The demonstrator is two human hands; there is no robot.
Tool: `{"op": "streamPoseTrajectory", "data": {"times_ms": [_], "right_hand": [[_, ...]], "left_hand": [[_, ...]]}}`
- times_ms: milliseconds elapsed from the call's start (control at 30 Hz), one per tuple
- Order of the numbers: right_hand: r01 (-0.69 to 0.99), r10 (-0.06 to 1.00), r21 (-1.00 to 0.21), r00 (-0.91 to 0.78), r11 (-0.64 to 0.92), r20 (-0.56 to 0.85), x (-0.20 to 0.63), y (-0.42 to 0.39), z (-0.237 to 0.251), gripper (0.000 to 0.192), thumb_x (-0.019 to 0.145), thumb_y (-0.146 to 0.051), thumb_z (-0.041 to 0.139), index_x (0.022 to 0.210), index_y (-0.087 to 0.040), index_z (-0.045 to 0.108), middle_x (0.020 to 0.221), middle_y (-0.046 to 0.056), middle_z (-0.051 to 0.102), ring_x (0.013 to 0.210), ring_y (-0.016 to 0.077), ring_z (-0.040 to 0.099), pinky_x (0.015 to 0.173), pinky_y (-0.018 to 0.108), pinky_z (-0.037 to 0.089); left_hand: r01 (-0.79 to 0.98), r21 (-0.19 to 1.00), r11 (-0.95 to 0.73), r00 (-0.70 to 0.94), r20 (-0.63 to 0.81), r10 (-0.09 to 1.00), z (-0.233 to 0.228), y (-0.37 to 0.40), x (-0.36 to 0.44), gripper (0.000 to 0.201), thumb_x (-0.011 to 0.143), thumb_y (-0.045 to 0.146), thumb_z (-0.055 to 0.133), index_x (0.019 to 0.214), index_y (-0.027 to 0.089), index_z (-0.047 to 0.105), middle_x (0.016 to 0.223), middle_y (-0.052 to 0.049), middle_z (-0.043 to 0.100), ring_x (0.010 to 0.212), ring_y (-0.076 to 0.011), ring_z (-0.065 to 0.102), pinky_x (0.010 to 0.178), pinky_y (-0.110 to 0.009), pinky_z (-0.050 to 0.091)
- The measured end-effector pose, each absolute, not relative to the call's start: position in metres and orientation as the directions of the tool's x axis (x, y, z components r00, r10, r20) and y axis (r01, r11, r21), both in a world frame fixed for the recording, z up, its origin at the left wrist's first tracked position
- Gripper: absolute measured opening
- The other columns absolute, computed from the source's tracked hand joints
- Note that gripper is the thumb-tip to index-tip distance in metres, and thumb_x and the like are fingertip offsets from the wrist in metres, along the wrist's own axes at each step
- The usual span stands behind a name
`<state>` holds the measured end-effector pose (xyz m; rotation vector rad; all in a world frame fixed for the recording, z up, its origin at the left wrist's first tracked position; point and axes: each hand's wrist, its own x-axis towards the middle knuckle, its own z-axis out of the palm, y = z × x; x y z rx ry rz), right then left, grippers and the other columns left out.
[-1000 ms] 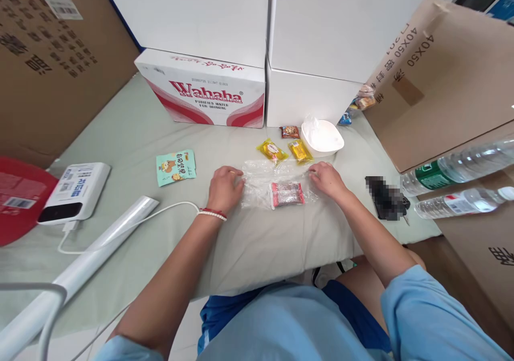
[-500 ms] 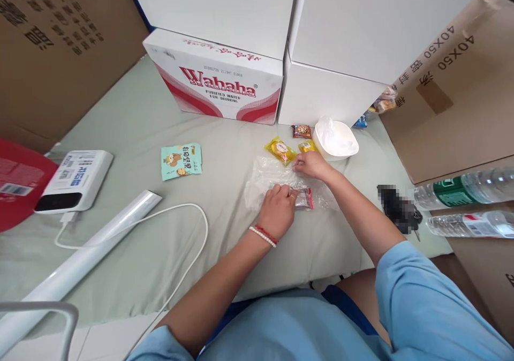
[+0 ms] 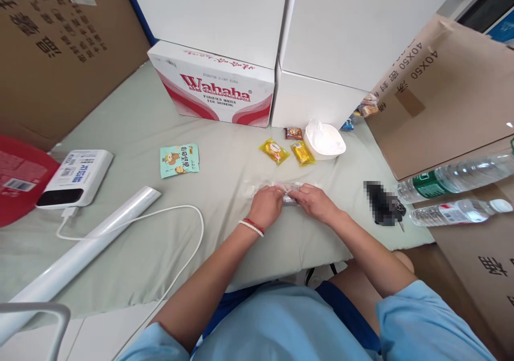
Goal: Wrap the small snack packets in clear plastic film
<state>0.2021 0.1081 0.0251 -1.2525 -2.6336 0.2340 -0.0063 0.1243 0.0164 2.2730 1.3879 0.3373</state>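
Cling film (image 3: 257, 189) lies bunched around a small red snack bar (image 3: 289, 197) on the pale green bed sheet (image 3: 132, 130), near the front edge, with both hands on it. The left hand (image 3: 265, 207) presses down on the film's left part, fingers curled closed over it; the right hand (image 3: 315, 203) pinches the other end of the wrapped bar, its grip likewise closed on film and bar together.

The sheet is soft cloth over padding, so it gives under pressure and offers no firm backing. In my judgement the thin, clear, clingy film could stick to itself in a wad or tear if pulled unevenly, and the slick little bar could slide out of an open end.

Behind stand stiff white cartons, one printed Wahaha (image 3: 219, 89). A smooth white roll (image 3: 86, 251) lies at left. Beyond the hands sit a white bowl (image 3: 324, 141) lined with plastic and two glossy yellow snack packets (image 3: 274, 151).
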Motion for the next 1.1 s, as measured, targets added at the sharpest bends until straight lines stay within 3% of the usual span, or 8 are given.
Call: {"op": "streamPoseTrajectory", "data": {"times_ms": [233,367,467,567,733,833,1000,1100], "right_hand": [[0.780,0.829,-0.312,-0.558,0.542,0.046,0.193,0.104,0.016,0.050,0.098,-0.011,0.045,0.142,-0.027,0.063,0.088,0.007,0.067,0.086,0.0223,0.057,0.084,0.032,0.049],[0.736,0.787,-0.343,-0.616,0.584,0.019,0.193,0.106,0.024,0.047,0.095,-0.010,0.049,0.133,-0.028,0.071,0.087,0.006,0.066,0.086,0.0224,0.057,0.084,0.031,0.048],[0.713,0.762,-0.336,-0.647,0.615,0.022,0.192,0.107,0.024,0.042,0.096,-0.014,0.052,0.128,-0.029,0.074,0.083,0.005,0.064,0.083,0.0221,0.054,0.084,0.032,0.046],[0.710,0.762,-0.337,-0.647,0.619,0.038,0.192,0.107,0.021,0.042,0.096,-0.015,0.053,0.129,-0.029,0.074,0.082,0.005,0.063,0.081,0.0212,0.053,0.086,0.033,0.045],[0.704,0.758,-0.333,-0.650,0.628,0.054,0.191,0.109,0.014,0.045,0.093,-0.009,0.053,0.127,-0.029,0.075,0.078,0.004,0.057,0.080,0.0207,0.050,0.085,0.032,0.044],[0.696,0.755,-0.342,-0.653,0.631,0.063,0.187,0.111,0.013,0.042,0.093,-0.010,0.053,0.122,-0.030,0.077,0.078,0.004,0.057,0.082,0.0213,0.050,0.084,0.033,0.044],[0.673,0.750,-0.370,-0.652,0.641,0.113,0.187,0.103,0.013,0.033,0.089,-0.009,0.053,0.104,-0.024,0.078,0.096,0.009,0.066,0.093,0.0248,0.053,0.092,0.040,0.046],[0.589,0.743,-0.517,-0.652,0.621,0.150,0.203,0.094,0.013,0.029,0.087,-0.012,0.053,0.101,-0.022,0.077,0.104,0.010,0.069,0.100,0.0246,0.059,0.098,0.043,0.047]], "left_hand": [[0.624,0.781,-0.018,0.020,0.007,1.000,0.015,0.145,-0.055,0.032,0.096,0.030,0.048,0.112,0.021,0.074,0.114,-0.006,0.078,0.103,-0.0224,0.071,0.098,-0.035,0.053],[0.586,0.803,0.112,-0.253,0.050,0.966,0.011,0.163,-0.064,0.046,0.101,0.046,0.037,0.113,0.018,0.071,0.120,-0.014,0.073,0.119,-0.0290,0.063,0.109,-0.046,0.046],[0.653,0.741,0.154,-0.161,-0.063,0.985,0.010,0.169,-0.056,0.050,0.101,0.054,0.036,0.102,0.019,0.072,0.128,-0.018,0.069,0.139,-0.0372,0.049,0.114,-0.057,0.039],[0.768,0.637,0.076,0.002,-0.120,0.993,0.011,0.162,-0.047,0.036,0.084,0.054,0.066,0.088,0.019,0.072,0.144,-0.018,0.059,0.152,-0.0423,0.030,0.119,-0.057,0.033],[0.786,0.618,-0.030,0.148,-0.141,0.979,0.022,0.147,-0.048,0.012,0.078,0.030,0.064,0.084,0.020,0.064,0.105,-0.010,0.071,0.104,-0.0276,0.067,0.093,-0.038,0.051],[0.686,0.725,-0.064,0.211,-0.115,0.971,0.031,0.142,-0.037,0.011,0.081,0.028,0.058,0.089,0.021,0.062,0.078,0.000,0.067,0.075,-0.0188,0.064,0.073,-0.030,0.050],[0.634,0.755,-0.167,0.312,-0.051,0.949,0.033,0.130,0.005,0.023,0.093,0.029,0.050,0.090,0.019,0.070,0.086,-0.004,0.069,0.083,-0.0188,0.066,0.079,-0.030,0.052],[0.683,0.677,-0.274,0.350,0.025,0.936,0.027,0.114,0.020,0.029,0.098,0.029,0.045,0.096,0.019,0.073,0.105,-0.010,0.067,0.100,-0.0231,0.064,0.090,-0.035,0.051]]}}
